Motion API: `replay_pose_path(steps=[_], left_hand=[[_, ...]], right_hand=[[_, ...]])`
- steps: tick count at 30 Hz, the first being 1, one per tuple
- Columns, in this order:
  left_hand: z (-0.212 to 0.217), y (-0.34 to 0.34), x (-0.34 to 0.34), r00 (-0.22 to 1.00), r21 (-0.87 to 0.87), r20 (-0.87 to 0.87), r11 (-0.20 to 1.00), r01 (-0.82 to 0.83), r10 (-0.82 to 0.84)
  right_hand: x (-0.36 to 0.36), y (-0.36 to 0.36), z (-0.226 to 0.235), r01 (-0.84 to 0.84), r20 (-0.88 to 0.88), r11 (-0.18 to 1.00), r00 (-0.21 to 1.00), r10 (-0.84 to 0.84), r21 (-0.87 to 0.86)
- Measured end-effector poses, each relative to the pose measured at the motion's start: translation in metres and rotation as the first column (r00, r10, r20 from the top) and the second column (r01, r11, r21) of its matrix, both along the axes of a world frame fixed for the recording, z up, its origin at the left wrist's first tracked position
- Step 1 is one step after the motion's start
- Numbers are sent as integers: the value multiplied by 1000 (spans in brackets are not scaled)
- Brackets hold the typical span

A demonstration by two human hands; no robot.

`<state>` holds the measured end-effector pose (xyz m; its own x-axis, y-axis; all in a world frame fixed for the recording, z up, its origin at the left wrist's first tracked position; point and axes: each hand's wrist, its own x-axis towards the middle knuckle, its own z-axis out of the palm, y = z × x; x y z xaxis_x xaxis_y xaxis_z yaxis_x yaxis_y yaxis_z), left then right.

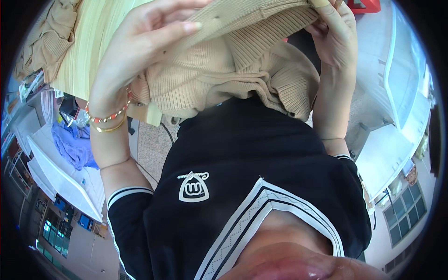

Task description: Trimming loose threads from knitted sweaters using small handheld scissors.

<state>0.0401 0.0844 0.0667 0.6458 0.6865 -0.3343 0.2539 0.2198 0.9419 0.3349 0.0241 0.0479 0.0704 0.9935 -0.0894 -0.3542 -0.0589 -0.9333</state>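
A tan ribbed knit garment (205, 65) lies bunched over my lap and the table's edge. Its long ribbed band (252, 28) is raised and stretched between my two hands. My left hand (156, 32), with a beaded bracelet and a gold bangle at the wrist, has its thumb along the band's left part and its fingers curled toward the band's far side. At the band's right end, my right hand (332, 32) pinches the edge between thumb and fingers. The picture's upper edge cuts off some fingertips.
Another tan knit piece (51, 42) lies at the left on the pale wooden table (93, 42). Purple cloth (72, 142) rests on a white surface to the left. A red object (366, 5) is at the upper right, near white panels (396, 65). A dark cable (167, 133) hangs below the table.
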Motion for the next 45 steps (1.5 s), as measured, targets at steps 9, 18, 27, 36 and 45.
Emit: replay_pose_path(steps=[9,18,27,36,45], left_hand=[[-17,-11,-15,959,-123,191,975,-187,208],[-24,-16,-7,950,-133,204,968,-215,238],[-26,-14,-9,961,-147,193,974,-172,199],[-20,-12,-18,976,-101,114,980,-173,184],[-5,-47,-64,895,487,-123,812,-322,429]], right_hand=[[-32,-12,3,33,658,994,747,-94,105],[-56,-29,1,-242,780,911,613,-123,334],[-59,-27,-13,-239,770,907,624,-130,347],[-53,-25,-21,-182,694,922,710,-117,342],[-67,-23,2,-284,764,939,644,37,194]])
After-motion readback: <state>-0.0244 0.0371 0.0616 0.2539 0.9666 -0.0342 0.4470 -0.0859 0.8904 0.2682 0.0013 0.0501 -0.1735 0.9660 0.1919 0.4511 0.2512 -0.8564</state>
